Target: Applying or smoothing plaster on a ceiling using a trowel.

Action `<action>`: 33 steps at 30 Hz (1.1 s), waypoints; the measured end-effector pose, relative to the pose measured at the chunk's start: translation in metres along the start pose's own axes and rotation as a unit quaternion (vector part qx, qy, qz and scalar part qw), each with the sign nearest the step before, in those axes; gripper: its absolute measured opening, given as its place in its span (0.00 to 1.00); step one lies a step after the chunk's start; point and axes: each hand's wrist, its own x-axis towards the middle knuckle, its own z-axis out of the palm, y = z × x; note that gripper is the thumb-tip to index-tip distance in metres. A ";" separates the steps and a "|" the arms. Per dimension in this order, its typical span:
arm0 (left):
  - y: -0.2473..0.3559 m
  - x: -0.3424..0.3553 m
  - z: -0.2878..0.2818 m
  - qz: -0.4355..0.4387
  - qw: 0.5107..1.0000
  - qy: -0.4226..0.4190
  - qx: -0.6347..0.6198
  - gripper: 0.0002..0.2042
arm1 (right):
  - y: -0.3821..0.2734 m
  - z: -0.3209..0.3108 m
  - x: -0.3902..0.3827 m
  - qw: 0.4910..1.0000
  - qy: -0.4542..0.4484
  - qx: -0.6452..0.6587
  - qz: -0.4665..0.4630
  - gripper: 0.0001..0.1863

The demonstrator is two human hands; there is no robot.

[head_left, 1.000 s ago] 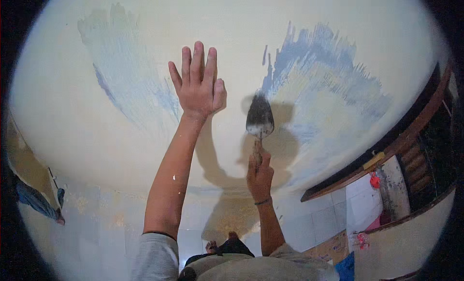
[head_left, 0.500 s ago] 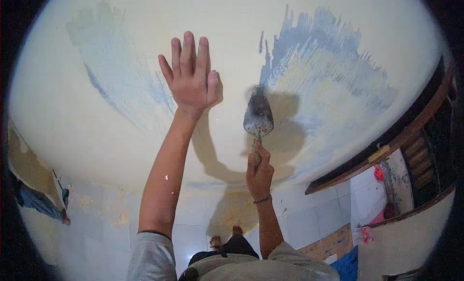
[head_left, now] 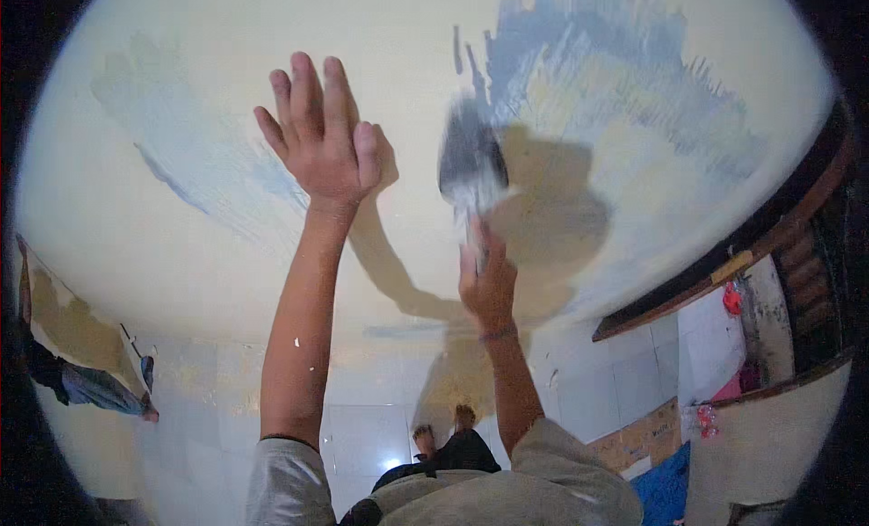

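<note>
- Just above the right hand (head_left: 490, 277), clamped around the handle, the blade of the trowel (head_left: 473, 155) points up the wall (head_left: 398, 28), left of the blue-grey patch (head_left: 579, 51).
- Since half a second ago, the trowel has risen, its blade now blurred.
- Left hand (head_left: 328, 155): raised palm-first to the wall, fingers apart.

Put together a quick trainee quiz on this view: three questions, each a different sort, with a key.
1. Which hand holds the trowel?
2. True or false: the left hand is open and grips nothing.
3. The large patch on the pale wall, above and right of the trowel, is mostly:
A. red
B. blue-grey
C. black

Key:
1. The right hand.
2. True.
3. B.
</note>
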 end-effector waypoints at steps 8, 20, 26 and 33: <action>-0.004 0.000 -0.004 -0.001 1.000 -0.007 0.005 0.29 | -0.021 -0.002 0.023 0.997 -0.010 -0.044 0.066 0.21; -0.001 -0.001 -0.005 -0.011 1.000 -0.013 0.001 0.29 | -0.027 -0.014 0.023 0.994 -0.042 -0.006 0.101 0.20; -0.004 -0.004 -0.005 -0.016 0.999 -0.025 0.016 0.29 | -0.014 -0.017 -0.040 0.994 -0.069 0.018 0.087 0.21; -0.006 -0.002 -0.002 -0.015 1.000 -0.003 0.020 0.29 | -0.037 -0.025 0.019 0.991 -0.092 0.038 0.091 0.22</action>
